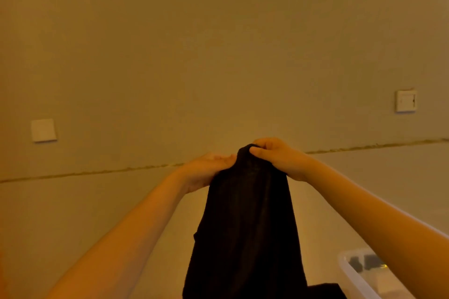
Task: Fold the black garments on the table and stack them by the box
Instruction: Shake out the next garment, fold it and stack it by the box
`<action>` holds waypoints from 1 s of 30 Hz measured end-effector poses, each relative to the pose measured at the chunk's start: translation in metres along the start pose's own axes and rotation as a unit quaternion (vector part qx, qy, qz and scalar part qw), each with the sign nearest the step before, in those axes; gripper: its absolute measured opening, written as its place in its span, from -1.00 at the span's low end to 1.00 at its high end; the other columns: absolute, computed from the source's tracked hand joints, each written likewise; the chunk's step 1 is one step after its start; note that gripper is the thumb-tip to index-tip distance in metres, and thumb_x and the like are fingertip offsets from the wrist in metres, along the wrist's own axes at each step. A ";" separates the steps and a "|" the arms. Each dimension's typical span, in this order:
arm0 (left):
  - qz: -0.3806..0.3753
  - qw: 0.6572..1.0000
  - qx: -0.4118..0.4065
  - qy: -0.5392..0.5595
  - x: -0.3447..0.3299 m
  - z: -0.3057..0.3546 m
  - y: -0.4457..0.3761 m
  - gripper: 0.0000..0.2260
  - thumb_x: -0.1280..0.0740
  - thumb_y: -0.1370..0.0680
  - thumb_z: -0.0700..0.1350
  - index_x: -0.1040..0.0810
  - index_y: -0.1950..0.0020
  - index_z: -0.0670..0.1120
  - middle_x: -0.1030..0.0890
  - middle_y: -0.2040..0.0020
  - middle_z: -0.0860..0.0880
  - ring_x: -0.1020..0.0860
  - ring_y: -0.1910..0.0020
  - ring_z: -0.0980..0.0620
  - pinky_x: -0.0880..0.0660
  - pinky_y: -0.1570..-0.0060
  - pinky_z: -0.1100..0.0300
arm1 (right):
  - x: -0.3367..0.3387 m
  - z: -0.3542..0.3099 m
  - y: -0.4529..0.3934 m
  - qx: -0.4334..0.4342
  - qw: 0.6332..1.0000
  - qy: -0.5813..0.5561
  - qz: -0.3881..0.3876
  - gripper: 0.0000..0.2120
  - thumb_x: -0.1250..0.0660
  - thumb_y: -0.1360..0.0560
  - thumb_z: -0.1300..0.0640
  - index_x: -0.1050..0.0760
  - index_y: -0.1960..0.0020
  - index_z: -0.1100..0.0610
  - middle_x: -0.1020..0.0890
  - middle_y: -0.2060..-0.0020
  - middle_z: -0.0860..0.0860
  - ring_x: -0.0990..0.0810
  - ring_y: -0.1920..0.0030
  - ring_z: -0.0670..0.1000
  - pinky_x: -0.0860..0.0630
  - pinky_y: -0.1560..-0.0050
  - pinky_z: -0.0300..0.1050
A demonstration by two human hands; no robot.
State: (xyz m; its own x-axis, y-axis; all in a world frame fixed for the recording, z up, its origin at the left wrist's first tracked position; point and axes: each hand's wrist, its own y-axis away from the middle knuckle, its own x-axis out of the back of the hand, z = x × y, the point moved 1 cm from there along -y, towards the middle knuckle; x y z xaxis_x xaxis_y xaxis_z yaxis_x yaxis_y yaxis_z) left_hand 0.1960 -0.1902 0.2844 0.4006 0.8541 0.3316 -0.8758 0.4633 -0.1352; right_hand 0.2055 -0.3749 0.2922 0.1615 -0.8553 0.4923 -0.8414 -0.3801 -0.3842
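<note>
The hanging black knit garment (247, 221) is cut off at 6 o'clock; its top edge is pinched by the left hand (206, 170) and right hand (279, 158). A clear plastic box (359, 277) is seen at 4 o'clock, a beige wall (218, 43) behind.

Below my raised arms, a pale table (165, 245) runs back to meet the wall. On it, at the lower right, stands a clear plastic box (352, 272) with some dark items inside, too blurred to name. Just left of the box, at the bottom edge, lies a bit of black cloth (323, 290) on the tabletop.
</note>
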 end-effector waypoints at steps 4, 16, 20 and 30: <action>0.014 0.998 -0.024 0.057 0.011 0.005 0.003 -0.74 -0.30 -0.47 -0.04 -0.58 -0.09 -0.15 -0.66 0.03 -0.05 -0.62 0.04 0.06 -0.53 -0.01 0.23 | -0.016 -0.015 -0.010 0.037 0.998 0.016 -0.057 -0.84 -0.26 -0.54 0.16 -0.49 0.22 0.11 -0.53 0.31 -0.01 -0.51 0.27 -0.09 -0.45 0.22 -0.28; 0.272 0.961 -0.041 0.028 0.080 0.005 0.041 -0.87 -0.30 -0.56 -0.14 -0.62 0.13 -0.10 -0.64 0.18 -0.07 -0.61 0.19 0.03 -0.54 0.18 0.19 | 0.027 0.030 -0.001 -0.060 0.991 0.035 -0.110 -0.71 -0.47 -0.36 0.00 -0.61 0.02 0.17 -0.69 0.11 0.07 -0.67 0.06 0.04 -0.58 0.08 -0.15; 0.334 0.940 -0.027 0.063 0.111 -0.013 0.058 -0.88 -0.29 -0.57 -0.15 -0.60 0.11 -0.11 -0.63 0.16 -0.08 -0.62 0.24 0.05 -0.57 0.32 0.24 | 0.051 0.046 0.013 -0.113 0.990 0.036 -0.083 -0.72 -0.38 -0.42 0.03 -0.59 -0.04 0.16 -0.68 0.07 0.11 -0.67 0.08 0.03 -0.60 0.04 -0.07; 0.032 0.911 0.202 -0.358 0.104 -0.049 0.059 -0.78 -0.36 -0.52 -0.02 -0.52 -0.13 -0.04 -0.55 -0.11 0.04 -0.50 -0.18 0.04 -0.42 -0.04 0.27 | 0.040 0.024 0.007 -0.091 0.990 0.059 -0.091 -0.94 -0.35 -0.48 0.19 -0.59 0.10 0.16 -0.66 0.17 0.03 -0.66 0.16 -0.05 -0.56 0.20 -0.24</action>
State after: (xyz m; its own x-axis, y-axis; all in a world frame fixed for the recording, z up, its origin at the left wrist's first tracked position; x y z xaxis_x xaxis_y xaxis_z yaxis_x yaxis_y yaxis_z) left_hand 0.1992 -0.0628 0.2648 0.1934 0.4361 0.8789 -0.9768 0.1692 0.1310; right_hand 0.2187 -0.4198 0.2904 0.2667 -0.7279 0.6317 -0.8846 -0.4451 -0.1394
